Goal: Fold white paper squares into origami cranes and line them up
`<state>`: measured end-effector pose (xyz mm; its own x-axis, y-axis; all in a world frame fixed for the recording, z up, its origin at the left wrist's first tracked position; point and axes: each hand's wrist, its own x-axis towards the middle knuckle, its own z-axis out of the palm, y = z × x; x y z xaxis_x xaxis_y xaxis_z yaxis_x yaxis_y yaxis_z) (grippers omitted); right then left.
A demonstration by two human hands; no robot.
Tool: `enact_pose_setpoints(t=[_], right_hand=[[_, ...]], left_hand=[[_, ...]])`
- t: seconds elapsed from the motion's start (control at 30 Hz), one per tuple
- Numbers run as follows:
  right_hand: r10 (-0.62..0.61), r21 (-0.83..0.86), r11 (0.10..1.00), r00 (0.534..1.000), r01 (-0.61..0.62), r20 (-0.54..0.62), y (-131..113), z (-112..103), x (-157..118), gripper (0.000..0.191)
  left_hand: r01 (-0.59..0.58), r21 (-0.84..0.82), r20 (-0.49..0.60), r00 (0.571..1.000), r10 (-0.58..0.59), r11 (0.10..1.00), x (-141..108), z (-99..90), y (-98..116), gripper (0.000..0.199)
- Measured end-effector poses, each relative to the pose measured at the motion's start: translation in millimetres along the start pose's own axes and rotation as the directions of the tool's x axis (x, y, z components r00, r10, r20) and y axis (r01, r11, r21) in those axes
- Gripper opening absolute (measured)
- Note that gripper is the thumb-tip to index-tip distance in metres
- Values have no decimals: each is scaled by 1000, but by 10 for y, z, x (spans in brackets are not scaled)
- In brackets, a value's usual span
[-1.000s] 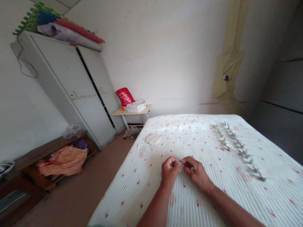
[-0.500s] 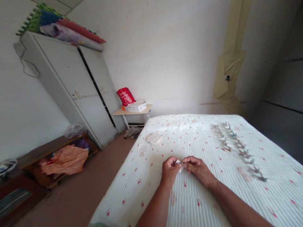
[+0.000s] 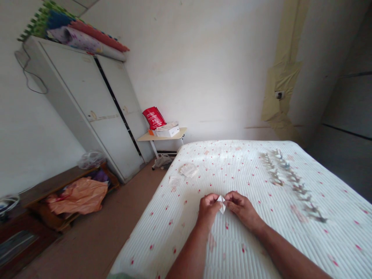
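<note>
A small piece of folded paper [image 3: 222, 205], white and diamond-shaped, is held between my two hands above the bed. My left hand [image 3: 208, 207] pinches its left side, and my right hand [image 3: 240, 206] pinches the right side with thumb and fingertips. Rows of small folded paper figures [image 3: 302, 190] stand on the right part of the white quilted mattress cover [image 3: 232, 162]. To the left of my hands lie a round stack of paper pieces [image 3: 188, 169] and a flat sheet of paper [image 3: 174, 181].
A small table [image 3: 142, 137] with a red bag [image 3: 154, 117] and a white box [image 3: 168, 132] stands beyond the bed's left corner. At the left are a grey cabinet [image 3: 78, 89] and a low wooden bench [image 3: 66, 176] with an orange plastic bag [image 3: 81, 195].
The paper between my hands has opened from a narrow, bent shape into a flatter diamond facing me. Both hands stay in nearly the same place.
</note>
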<state>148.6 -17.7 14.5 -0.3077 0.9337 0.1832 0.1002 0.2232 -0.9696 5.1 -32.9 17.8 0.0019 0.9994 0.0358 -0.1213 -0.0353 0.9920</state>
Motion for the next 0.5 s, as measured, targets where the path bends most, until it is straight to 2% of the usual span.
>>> enact_pose_setpoints(t=[0.3,0.5], right_hand=[[-51,-81,996,998,48,-35,62,16,13,22],[-27,-85,996,998,22,-64,67,2,25,23]], left_hand=[[12,-9,13,1000,-12,1000,-39,48,108,10],[20,-75,37,999,-17,997,19,-5,-12,23]])
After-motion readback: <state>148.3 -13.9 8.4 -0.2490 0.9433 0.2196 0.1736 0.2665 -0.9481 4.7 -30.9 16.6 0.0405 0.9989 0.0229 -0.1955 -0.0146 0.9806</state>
